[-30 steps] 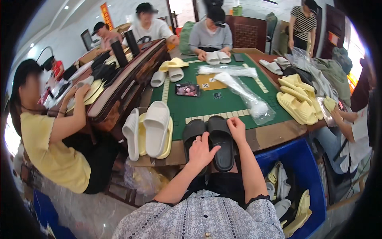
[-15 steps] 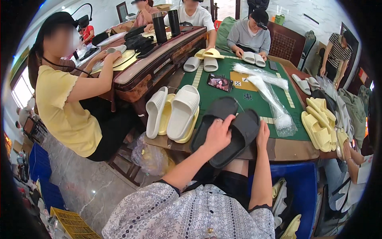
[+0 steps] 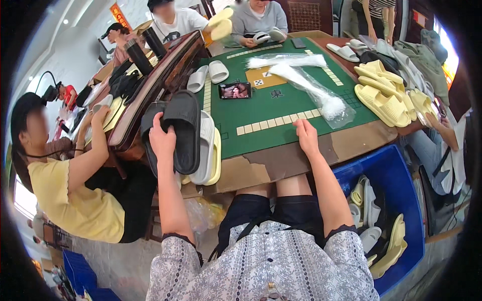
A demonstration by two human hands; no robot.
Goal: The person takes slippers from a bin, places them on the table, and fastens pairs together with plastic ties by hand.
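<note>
Fingers of the left hand [image 3: 163,139] grip the black slippers [image 3: 190,114] at the left end of the worktop [image 3: 341,143], overlapping a white slipper [image 3: 205,158]; contact is unclear. Those of the right hand [image 3: 307,136] curl in, seemingly empty. A firm hold across both should keep the pair together. The mat [image 3: 256,109] bears a dark printed character [image 3: 276,94]; no brand is legible

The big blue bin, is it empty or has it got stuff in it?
Not empty: yellow slippers and light grey slippers lie inside the blue bin. How deep they go, I cannot tell.
</note>
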